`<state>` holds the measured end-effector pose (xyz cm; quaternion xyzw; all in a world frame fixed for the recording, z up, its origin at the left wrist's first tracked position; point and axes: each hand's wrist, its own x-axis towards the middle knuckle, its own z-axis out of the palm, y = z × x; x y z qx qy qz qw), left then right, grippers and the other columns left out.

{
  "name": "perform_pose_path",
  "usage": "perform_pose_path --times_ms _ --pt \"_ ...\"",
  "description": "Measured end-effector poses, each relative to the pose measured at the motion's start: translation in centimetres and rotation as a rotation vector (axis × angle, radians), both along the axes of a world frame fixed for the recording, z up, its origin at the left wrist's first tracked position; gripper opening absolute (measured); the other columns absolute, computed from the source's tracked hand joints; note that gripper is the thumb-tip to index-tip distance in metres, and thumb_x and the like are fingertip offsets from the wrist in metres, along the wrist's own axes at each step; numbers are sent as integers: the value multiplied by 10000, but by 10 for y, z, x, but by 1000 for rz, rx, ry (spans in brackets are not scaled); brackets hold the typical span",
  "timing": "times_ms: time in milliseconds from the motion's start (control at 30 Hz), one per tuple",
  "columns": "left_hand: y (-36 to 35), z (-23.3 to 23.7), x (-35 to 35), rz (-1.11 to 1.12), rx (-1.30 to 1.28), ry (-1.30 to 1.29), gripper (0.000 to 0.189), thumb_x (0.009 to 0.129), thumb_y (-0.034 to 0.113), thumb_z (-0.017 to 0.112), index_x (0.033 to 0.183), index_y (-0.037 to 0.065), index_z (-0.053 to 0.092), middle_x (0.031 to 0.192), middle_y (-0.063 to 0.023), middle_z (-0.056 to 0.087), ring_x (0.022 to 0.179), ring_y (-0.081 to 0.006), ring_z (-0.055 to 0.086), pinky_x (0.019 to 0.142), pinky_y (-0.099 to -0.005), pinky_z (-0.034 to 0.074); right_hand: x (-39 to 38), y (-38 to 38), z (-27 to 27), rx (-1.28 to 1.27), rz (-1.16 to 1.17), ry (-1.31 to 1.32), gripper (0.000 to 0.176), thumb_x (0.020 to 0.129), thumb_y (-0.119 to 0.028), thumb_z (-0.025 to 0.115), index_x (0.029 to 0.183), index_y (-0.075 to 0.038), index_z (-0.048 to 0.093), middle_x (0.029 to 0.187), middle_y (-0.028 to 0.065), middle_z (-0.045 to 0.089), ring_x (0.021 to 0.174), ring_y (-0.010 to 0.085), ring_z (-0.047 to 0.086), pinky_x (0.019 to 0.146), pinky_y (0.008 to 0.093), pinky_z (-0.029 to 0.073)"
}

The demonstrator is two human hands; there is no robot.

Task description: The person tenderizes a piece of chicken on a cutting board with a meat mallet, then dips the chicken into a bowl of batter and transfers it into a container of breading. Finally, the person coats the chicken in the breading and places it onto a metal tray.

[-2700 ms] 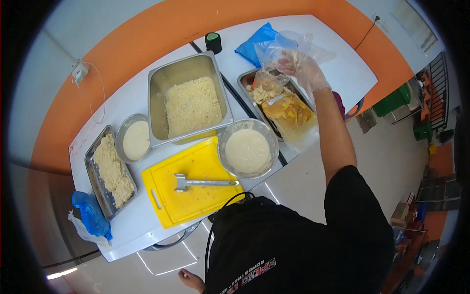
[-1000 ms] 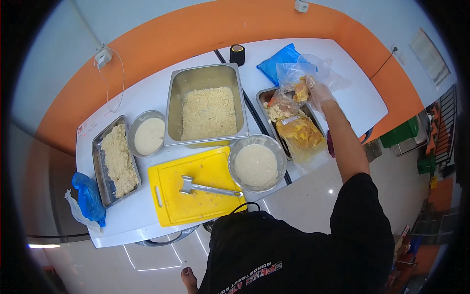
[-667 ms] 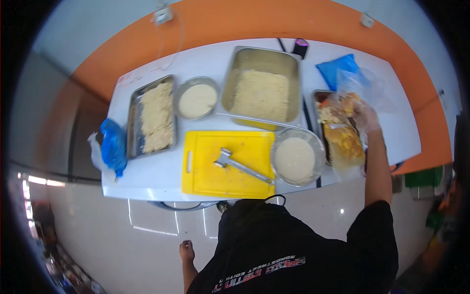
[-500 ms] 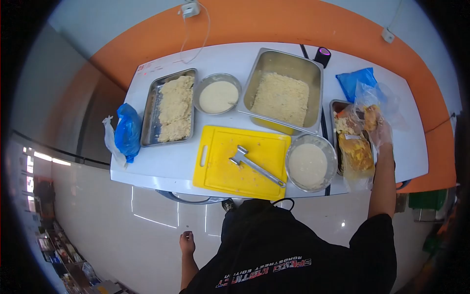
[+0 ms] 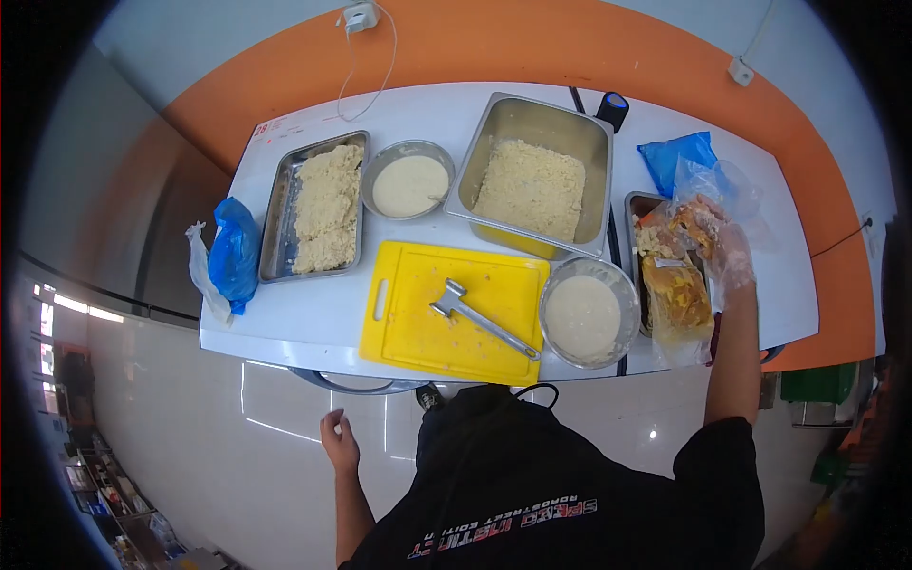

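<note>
My right hand (image 5: 730, 255) is at the right of the table, its fingers closed on a piece of meat (image 5: 698, 220) over a metal tray (image 5: 635, 204). Wrapped yellowish meat (image 5: 676, 293) lies in that tray, in clear plastic. My left hand (image 5: 338, 435) hangs below the table's front edge, away from the objects; its fingers are loosely apart with nothing in them. A metal mallet (image 5: 486, 321) rests on the yellow cutting board (image 5: 418, 271). Right of the board stands a bowl of pale batter (image 5: 583, 317).
A deep metal pan (image 5: 603, 171) and a long tray (image 5: 275, 223) hold crumbly coating. Between them is a bowl of white liquid (image 5: 410, 184). Blue bags (image 5: 234, 255) lie at the left, and another blue bag (image 5: 676, 160) at the back right. A small black device (image 5: 613, 111) stands behind.
The head view has shifted slightly. My left hand has risen a little and its fingers have spread. My right hand and the piece of meat have moved slightly toward the tray.
</note>
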<state>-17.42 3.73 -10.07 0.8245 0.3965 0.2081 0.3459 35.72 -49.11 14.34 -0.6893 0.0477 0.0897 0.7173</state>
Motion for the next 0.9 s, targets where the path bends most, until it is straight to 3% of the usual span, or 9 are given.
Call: perform_pose_path --times_ms 167,200,300,333,400,467,533,633,900 --pt "-36 66 117 -220 -509 -279 279 1058 166 598 1291 12 595 1254 -92 659 1099 -189 644 932 -304 508 -73 112 52 -233 413 -66 614 893 -251 777 1428 -35 568 1249 99 707 1135 169 659 939 320 543" --pt "-51 93 147 -253 -638 -190 350 1064 209 596 1357 24 550 1263 -99 654 1103 -191 650 936 -305 499 -86 132 49 -180 509 -64 609 883 -263 782 1413 -39 583 1264 104 701 1134 169 661 929 319 546" --pt "-80 121 210 -492 -1102 -345 565 1088 471 506 1515 109 435 1400 -79 598 1176 -225 640 934 -352 521 -115 210 22 -69 877 -14 627 866 -269 784 1407 -19 590 1313 130 675 1158 214 660 947 338 542" --pt "-79 120 222 -497 -1098 -348 565 1088 471 506 1515 109 435 1400 -79 598 1176 -225 640 934 -352 521 -118 233 -2 -146 1001 -141 638 861 -251 785 1413 -4 583 1322 144 667 1178 239 652 970 348 533" --pt "-74 112 241 -583 -1477 -520 658 1075 558 467 1558 120 386 1460 -83 556 1228 -228 619 957 -369 538 -124 274 -46 -204 1167 -339 671 847 -228 797 1424 26 567 1329 176 656 1209 281 639 1009 363 512" --pt "-66 110 244 -496 -1441 -544 555 1075 469 539 1489 105 476 1372 -69 621 1168 -191 648 954 -346 557 -139 297 -58 -177 1212 -414 693 838 -223 808 1429 41 558 1327 193 653 1219 296 634 1027 367 501" --pt "-51 97 242 -378 -1196 -348 410 1011 283 710 1349 90 584 1179 -32 697 1004 -132 688 835 -284 592 -153 308 -62 -153 1112 -196 658 836 -201 817 1394 56 581 1305 216 663 1186 288 653 1020 361 504" --pt "-41 91 229 -275 -1160 -324 263 989 172 737 1223 102 641 1053 12 717 950 -111 693 822 -282 582 -159 319 -99 -225 971 -150 604 849 -189 808 1361 59 605 1259 211 690 1138 279 674 1000 356 510" --pt "-40 80 222 -205 -975 -335 182 974 164 749 1095 128 618 1009 4 715 906 -110 695 742 -255 568 -165 317 -152 -225 785 -48 392 870 -161 762 1204 40 714 1121 185 747 1021 245 710 908 367 538"
